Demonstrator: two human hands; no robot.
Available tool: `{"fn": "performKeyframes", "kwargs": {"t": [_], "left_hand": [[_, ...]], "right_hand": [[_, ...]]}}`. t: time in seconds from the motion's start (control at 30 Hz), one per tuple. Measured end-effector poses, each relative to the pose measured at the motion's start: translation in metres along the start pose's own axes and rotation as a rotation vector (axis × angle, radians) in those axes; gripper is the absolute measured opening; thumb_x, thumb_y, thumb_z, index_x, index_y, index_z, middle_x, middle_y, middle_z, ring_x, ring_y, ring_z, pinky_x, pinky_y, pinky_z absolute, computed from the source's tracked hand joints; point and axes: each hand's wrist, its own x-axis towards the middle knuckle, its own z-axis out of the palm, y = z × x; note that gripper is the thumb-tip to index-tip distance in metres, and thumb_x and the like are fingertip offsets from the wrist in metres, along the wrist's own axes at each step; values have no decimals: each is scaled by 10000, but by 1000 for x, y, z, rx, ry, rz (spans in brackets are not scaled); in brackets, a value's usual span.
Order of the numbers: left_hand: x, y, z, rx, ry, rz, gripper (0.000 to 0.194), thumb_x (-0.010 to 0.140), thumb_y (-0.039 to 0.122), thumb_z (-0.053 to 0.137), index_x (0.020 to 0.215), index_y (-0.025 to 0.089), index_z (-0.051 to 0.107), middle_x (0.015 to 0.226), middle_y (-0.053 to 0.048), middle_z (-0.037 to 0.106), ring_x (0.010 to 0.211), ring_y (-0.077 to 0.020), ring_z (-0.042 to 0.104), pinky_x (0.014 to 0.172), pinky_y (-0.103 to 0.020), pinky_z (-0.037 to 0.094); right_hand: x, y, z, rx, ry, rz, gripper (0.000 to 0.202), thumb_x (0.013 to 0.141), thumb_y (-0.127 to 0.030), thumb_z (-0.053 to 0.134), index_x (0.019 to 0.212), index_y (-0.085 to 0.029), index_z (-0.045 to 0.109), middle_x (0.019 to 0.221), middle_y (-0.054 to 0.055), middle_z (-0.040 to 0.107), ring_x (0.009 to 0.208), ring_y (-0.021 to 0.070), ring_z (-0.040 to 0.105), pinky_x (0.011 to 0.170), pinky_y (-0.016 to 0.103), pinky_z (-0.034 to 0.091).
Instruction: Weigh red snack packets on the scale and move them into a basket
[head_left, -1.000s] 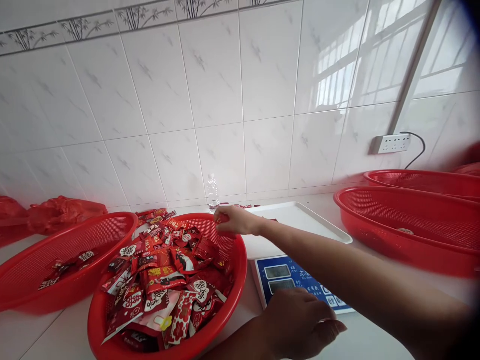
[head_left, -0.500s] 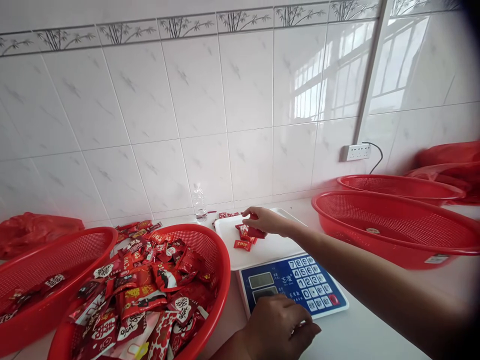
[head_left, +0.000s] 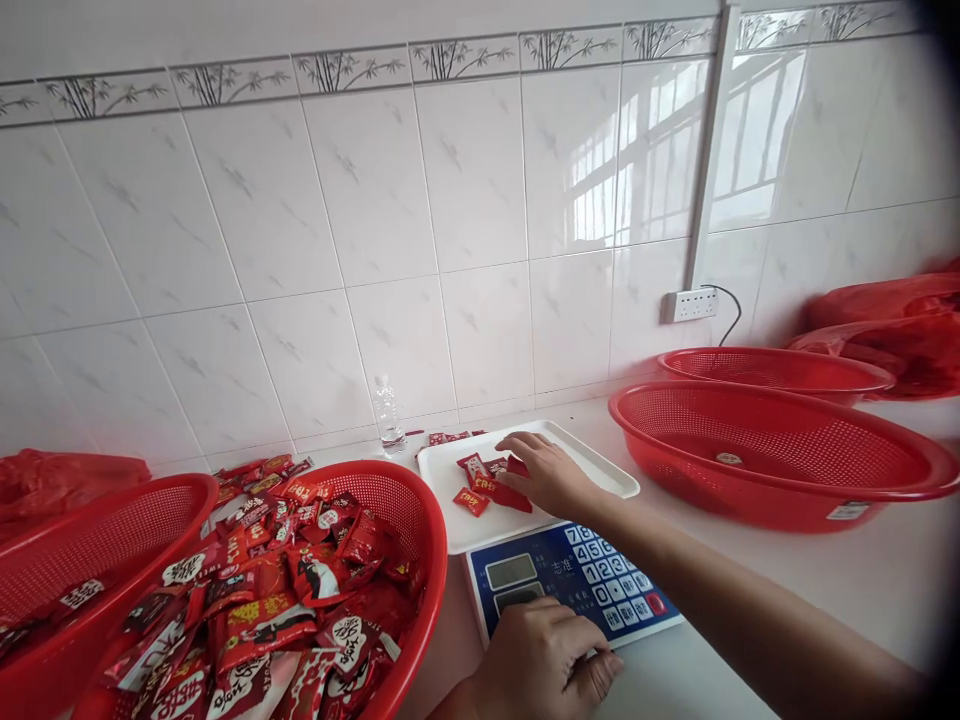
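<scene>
Having moved from the basket (head_left: 401, 500), the right hand (head_left: 547, 475) is parting its fingers over red packets (head_left: 471, 501) lying on the white tray (head_left: 469, 532), which is presumably keeping them together; the left hand (head_left: 544, 650) is curling over the scale (head_left: 555, 555), its grip indeterminable.

Right hand (head_left: 544, 468) outstretched, left fingers (head_left: 583, 637) curled

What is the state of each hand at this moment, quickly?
Left hand: loosely curled by the scale; any hold cannot be told.
Right hand: open over candy packets on the tray; contact cannot be told.
</scene>
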Motion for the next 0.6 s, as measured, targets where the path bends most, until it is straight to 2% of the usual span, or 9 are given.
{"fn": "performKeyframes", "kwargs": {"t": [0.07, 0.13, 0.2, 0.3, 0.43, 0.5, 0.6], "left_hand": [[1, 1, 0, -1, 0, -7, 201, 848, 284, 461, 710, 188, 571, 649, 15, 647, 603, -109, 558, 631, -205, 409], [1, 2, -1, 1, 7, -7, 189, 837, 273, 476, 698, 187, 573, 638, 15, 644, 591, -108, 551, 613, -203, 410], [2, 4, -2, 0, 20, 7, 196, 838, 273, 472, 693, 187, 573, 632, 11, 642, 585, -109, 547, 597, -202, 410], [4, 8, -4, -5, 66, 27, 245, 853, 286, 442, 664, 186, 560, 602, 5, 626, 571, -109, 539, 582, -201, 411], [9, 17, -9, -2, 146, 37, 292, 874, 304, 408, 655, 183, 559, 574, 7, 612, 554, -101, 542, 569, -185, 419], [10, 24, -14, 28, 159, 56, 306, 879, 339, 407, 676, 185, 576, 593, 3, 617, 555, -99, 554, 556, -175, 423], [8, 40, -33, 107, 101, 53, 292, 880, 380, 424, 743, 202, 611, 661, -3, 633, 583, -97, 575, 562, -160, 434]], "right_hand": [[-7, 0, 4, -14, 50, -30, 244, 828, -343, 472, 977, -215, 616, 1058, 75, 614, 990, 227, 543, 841, 379, 428], [-13, -1, 6, 53, 11, -42, 229, 851, -315, 438, 924, -218, 632, 958, 55, 650, 872, 191, 590, 780, 333, 457], [-19, -3, 6, 126, 13, -70, 232, 859, -304, 434, 965, -231, 626, 979, 40, 660, 870, 176, 604, 777, 313, 467], [-28, 0, 5, 149, 187, -77, 262, 870, -319, 427, 1042, -227, 601, 1069, 54, 644, 993, 193, 578, 836, 335, 458], [-40, 15, 10, 97, 409, -138, 242, 886, -308, 412, 985, -211, 610, 993, 69, 668, 987, 204, 580, 870, 380, 436], [-45, 20, 13, 84, 427, -163, 224, 892, -291, 412, 972, -215, 607, 966, 59, 673, 950, 188, 592, 902, 397, 410], [-49, 21, 12, 54, 351, -156, 226, 901, -288, 401, 972, -221, 605, 940, 45, 679, 923, 177, 598, 949, 441, 358]]}}
